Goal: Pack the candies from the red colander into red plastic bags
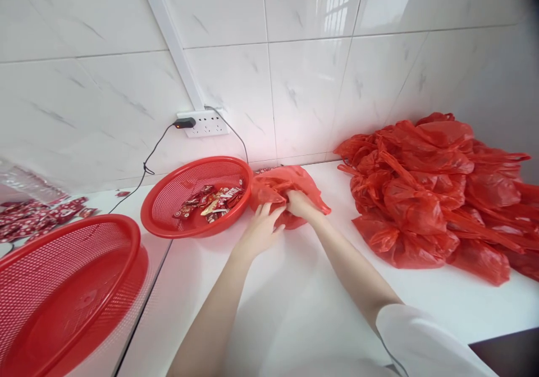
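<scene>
A red plastic bag point(301, 180) lies crumpled on the white table, close to the wall. My left hand point(261, 228) rests against the bag's near left side, with its fingers stretched and the thumb apart. Into the folds at the bag's mouth reaches my right hand point(300, 204); its fingertips are hidden by the plastic. What the bag contains cannot be seen. Just left of the bag, a round red mesh basket point(155, 211) holds several small wrapped packets point(219, 200) in red and gold.
A larger red basket point(126, 236) stands at the near left, with red-and-white packets point(42, 217) behind it. Tied red bags point(421, 197) are heaped on the right. A power strip point(208, 124) with a black plug and cord point(147, 166) is on the tiled wall.
</scene>
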Available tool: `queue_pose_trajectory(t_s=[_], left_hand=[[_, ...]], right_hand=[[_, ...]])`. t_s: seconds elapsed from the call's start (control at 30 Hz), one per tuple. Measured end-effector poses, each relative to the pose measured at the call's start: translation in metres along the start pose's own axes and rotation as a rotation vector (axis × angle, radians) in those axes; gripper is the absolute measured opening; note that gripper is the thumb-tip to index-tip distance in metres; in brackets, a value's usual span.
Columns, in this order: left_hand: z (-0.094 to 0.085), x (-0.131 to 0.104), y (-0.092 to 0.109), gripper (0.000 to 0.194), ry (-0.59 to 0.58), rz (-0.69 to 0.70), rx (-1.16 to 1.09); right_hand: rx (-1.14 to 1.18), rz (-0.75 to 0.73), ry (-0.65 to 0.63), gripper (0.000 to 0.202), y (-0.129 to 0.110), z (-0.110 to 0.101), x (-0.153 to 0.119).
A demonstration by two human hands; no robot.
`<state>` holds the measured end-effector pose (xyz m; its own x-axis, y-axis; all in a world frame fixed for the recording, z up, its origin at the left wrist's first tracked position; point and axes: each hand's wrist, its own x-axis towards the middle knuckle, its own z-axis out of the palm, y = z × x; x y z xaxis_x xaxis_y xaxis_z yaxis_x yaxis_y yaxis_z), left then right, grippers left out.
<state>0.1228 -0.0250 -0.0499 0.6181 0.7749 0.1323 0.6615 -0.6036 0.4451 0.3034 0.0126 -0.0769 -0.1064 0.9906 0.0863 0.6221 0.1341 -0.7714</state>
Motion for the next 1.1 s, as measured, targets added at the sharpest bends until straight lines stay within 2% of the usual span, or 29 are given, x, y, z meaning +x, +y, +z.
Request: queue_pose_trajectory(t_s=[0.07, 0.13, 0.2, 0.27, 0.33, 0.4, 0.47, 0.5, 0.6, 0.7, 0.8, 0.87, 0.93, 1.0, 1.1], left_hand=[[0.006, 0.004, -0.006, 0.052, 0.014, -0.029, 0.019], [0.007, 0.006, -0.010, 0.051, 0.015, -0.059, 0.025], [0.006, 0.006, -0.011, 0.049, 0.011, -0.053, 0.000], [0.006, 0.006, -0.012, 0.049, 0.012, -0.033, -0.036], [0.008, 0.005, -0.014, 0.054, 0.006, -0.055, -0.055], [0.012, 0.004, -0.017, 0.061, -0.008, -0.115, -0.102], [0.014, 0.003, -0.020, 0.059, -0.016, -0.148, -0.183], [0.014, 0.004, -0.021, 0.053, -0.013, -0.140, -0.235], [0.007, 0.006, -0.022, 0.037, 0.027, -0.093, -0.338], [-0.005, 0.008, -0.019, 0.032, 0.097, -0.111, -0.364], [-0.018, 0.005, -0.012, 0.027, 0.258, -0.190, -0.307], [-0.024, 0.001, -0.006, 0.034, 0.332, -0.238, -0.282], [-0.026, -0.004, 0.000, 0.041, 0.284, -0.263, -0.294], [-0.020, -0.007, 0.005, 0.044, 0.125, -0.262, -0.292], [-0.003, -0.006, 0.010, 0.065, -0.138, -0.179, -0.257]], right_hand=[[-0.039, 0.003, -0.063, 0.009, -0.013, -0.017, -0.009], [-0.019, -0.128, -0.063, 0.016, -0.028, -0.036, -0.020], [0.158, -0.272, -0.099, 0.024, -0.041, -0.052, -0.029], [0.406, -0.292, -0.096, 0.029, -0.048, -0.062, -0.035], [0.612, -0.244, 0.067, 0.032, -0.050, -0.067, -0.037], [0.716, -0.217, 0.329, 0.033, -0.049, -0.068, -0.037], [0.701, -0.222, 0.509, 0.031, -0.046, -0.070, -0.036], [0.647, -0.233, 0.534, 0.031, -0.044, -0.071, -0.036], [0.353, -0.245, 0.447, 0.029, -0.039, -0.072, -0.035], [0.146, -0.176, 0.370, 0.025, -0.034, -0.068, -0.033], [0.241, -0.083, 0.315, 0.023, -0.030, -0.061, -0.028], [0.323, -0.053, 0.269, 0.025, -0.029, -0.057, -0.026], [0.316, -0.061, 0.221, 0.034, -0.029, -0.054, -0.026], [0.227, -0.087, 0.164, 0.052, -0.030, -0.051, -0.028], [0.048, -0.100, 0.085, 0.079, -0.029, -0.046, -0.030]])
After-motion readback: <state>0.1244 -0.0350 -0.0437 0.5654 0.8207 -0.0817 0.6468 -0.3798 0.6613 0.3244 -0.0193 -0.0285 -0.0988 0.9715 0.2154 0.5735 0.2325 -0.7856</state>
